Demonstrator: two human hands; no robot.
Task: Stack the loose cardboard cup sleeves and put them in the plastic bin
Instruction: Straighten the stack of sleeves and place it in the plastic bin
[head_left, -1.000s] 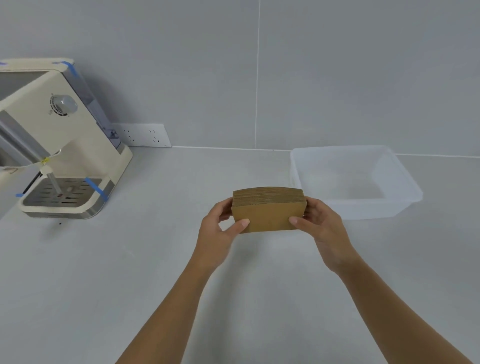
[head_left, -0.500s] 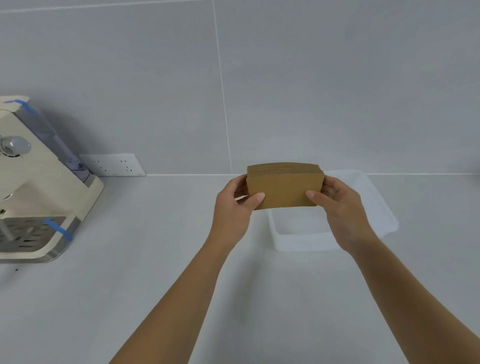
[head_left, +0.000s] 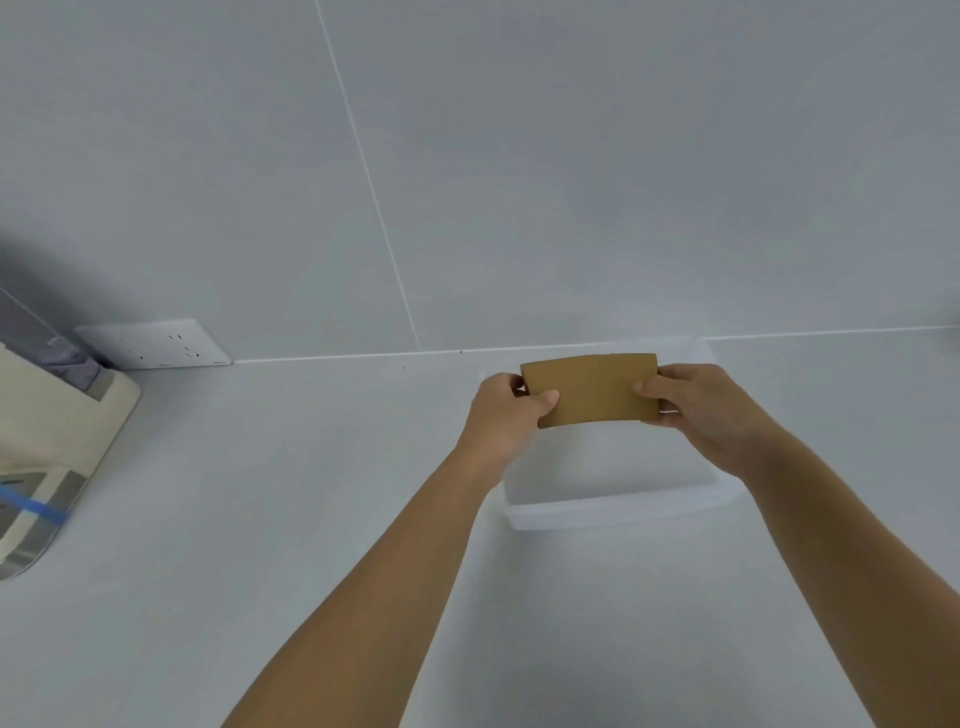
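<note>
While both hands, left hand and right hand, pinch its ends, the sleeve stack hangs seemingly above the plastic bin.

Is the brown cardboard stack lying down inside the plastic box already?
No, both the left hand and the right hand hold the cardboard stack up above the plastic box.

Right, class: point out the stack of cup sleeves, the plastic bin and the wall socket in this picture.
stack of cup sleeves (head_left: 592, 389), head view, on the brown front face between the two hands.
plastic bin (head_left: 618, 512), head view, on the near wall.
wall socket (head_left: 150, 345), head view, on the white faceplate.
</note>
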